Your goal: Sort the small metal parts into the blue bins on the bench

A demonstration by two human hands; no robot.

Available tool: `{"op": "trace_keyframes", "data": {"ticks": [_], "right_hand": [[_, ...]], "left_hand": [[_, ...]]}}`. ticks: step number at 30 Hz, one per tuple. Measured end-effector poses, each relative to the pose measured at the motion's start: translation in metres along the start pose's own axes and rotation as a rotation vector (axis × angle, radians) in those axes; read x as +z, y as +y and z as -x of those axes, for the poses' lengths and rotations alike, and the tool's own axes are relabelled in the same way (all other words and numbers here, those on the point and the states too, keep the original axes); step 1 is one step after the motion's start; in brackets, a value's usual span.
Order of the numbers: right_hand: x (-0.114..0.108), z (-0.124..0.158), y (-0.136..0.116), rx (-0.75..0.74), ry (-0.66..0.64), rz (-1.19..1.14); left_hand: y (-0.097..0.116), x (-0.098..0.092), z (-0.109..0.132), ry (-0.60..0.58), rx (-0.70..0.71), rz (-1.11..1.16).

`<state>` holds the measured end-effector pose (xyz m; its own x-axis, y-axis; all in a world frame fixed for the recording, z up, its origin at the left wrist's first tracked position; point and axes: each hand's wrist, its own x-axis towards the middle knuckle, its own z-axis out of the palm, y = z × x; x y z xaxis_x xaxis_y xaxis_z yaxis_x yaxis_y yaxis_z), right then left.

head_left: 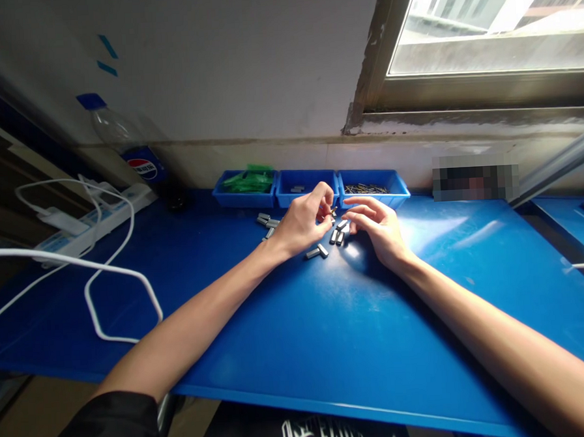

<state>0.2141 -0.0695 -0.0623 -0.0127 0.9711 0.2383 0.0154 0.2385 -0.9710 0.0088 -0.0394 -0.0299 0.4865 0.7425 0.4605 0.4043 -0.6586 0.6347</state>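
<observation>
My left hand [306, 219] rests on the blue table [288, 336] with its fingers curled in a pinch around a small metal piece near its fingertips. My right hand [376, 226] lies beside it, fingers bent and reaching down onto several small grey metal sleeves [336, 236] scattered between the two hands. More of these sleeves [267, 222] lie just left of my left hand. Behind the hands stand three blue bins: one with green parts [245, 185], one with a few metal pieces [304, 186], one with thin dark pins [372, 187].
A clear plastic bottle [130, 147] with a blue cap leans against the wall at the left. A white power strip [92, 224] with white cables [104, 280] lies on the table's left side. A window sill runs along the wall at the right.
</observation>
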Motion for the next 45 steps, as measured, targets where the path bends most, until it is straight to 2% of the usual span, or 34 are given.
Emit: {"op": "trace_keyframes", "data": {"ticks": [5, 12, 15, 17, 20, 22, 24, 32, 45], "right_hand": [[0.0, 0.0, -0.001, 0.019, -0.032, -0.014], [0.003, 0.005, -0.012, 0.077, -0.156, 0.004], [0.003, 0.004, -0.01, 0.073, -0.133, 0.036], [0.002, 0.003, -0.006, 0.033, -0.047, 0.044], [0.0, 0.0, 0.0, -0.084, 0.099, 0.025], [-0.001, -0.002, 0.003, -0.128, 0.115, 0.013], [-0.002, -0.003, 0.006, -0.123, 0.084, 0.016], [-0.004, -0.002, 0.008, -0.073, 0.046, 0.029], [0.0, 0.0, -0.004, -0.007, -0.004, 0.008]], "left_hand": [[-0.001, -0.005, -0.001, 0.017, -0.016, 0.04], [0.0, -0.007, 0.001, -0.079, 0.111, -0.169], [0.003, -0.01, -0.002, -0.099, 0.115, -0.214], [0.003, -0.016, -0.005, -0.12, 0.083, -0.26], [0.0, -0.031, -0.007, -0.274, -0.013, -0.335], [-0.002, -0.038, -0.006, -0.41, -0.044, -0.327], [-0.004, -0.042, -0.005, -0.468, -0.055, -0.3], [-0.004, -0.031, -0.003, -0.37, -0.123, -0.3], [0.005, -0.042, -0.014, -0.16, -0.083, 0.106]]}}
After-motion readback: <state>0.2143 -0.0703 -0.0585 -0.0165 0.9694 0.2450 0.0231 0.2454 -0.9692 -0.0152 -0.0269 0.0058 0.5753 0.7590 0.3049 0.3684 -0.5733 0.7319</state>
